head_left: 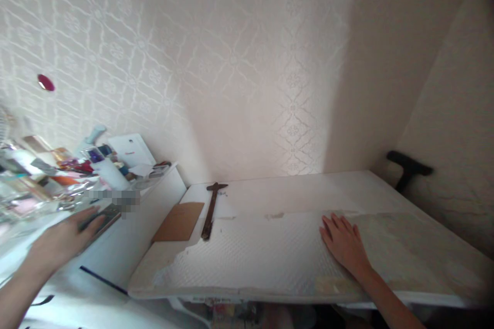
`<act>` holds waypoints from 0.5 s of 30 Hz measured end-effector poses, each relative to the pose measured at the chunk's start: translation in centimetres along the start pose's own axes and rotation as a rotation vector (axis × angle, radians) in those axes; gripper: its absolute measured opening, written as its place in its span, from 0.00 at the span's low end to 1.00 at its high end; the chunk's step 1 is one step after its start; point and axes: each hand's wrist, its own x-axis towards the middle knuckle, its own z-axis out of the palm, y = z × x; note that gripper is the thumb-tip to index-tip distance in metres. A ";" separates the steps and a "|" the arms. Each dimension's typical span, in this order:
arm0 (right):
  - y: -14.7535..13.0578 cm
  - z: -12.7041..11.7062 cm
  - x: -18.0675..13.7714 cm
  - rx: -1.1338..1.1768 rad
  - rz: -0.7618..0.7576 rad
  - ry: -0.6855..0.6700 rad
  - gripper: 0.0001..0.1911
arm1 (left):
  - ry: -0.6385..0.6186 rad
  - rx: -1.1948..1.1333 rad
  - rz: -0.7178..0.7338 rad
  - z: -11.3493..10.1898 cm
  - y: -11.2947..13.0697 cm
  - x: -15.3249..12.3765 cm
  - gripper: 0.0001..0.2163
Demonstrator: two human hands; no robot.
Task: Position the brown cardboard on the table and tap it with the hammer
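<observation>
My right hand (pixel 345 242) lies flat and open on the white textured tabletop (pixel 262 252), fingers stretched toward the wall. My left hand (pixel 65 236) reaches to the left onto a white cabinet top (pixel 127 236), its fingers resting on a dark flat object (pixel 106 216) that looks like a phone. The fingers are extended over it, not clearly gripping. A dark wooden hammer-like tool (pixel 211 209) lies on the table beside a brown cardboard piece (pixel 179 222).
A clutter of bottles, tubes and cosmetics (pixel 77 164) crowds the cabinet's back left. The patterned wall stands close behind the table. A black handle (pixel 408 167) sticks out at the right wall. The table's surface is peeling near the front left.
</observation>
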 end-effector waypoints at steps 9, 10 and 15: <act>0.4 0.6 0.0 0.012 -0.006 0.025 0.25 | -0.180 0.081 -0.100 3.8 -0.8 3.5 0.34; 0.4 0.6 0.0 0.012 -0.006 0.030 0.25 | -0.179 0.087 -0.119 3.7 -0.5 3.2 0.35; 0.4 0.7 0.0 0.000 -0.012 0.053 0.27 | -0.193 0.099 -0.198 3.4 1.3 3.1 0.35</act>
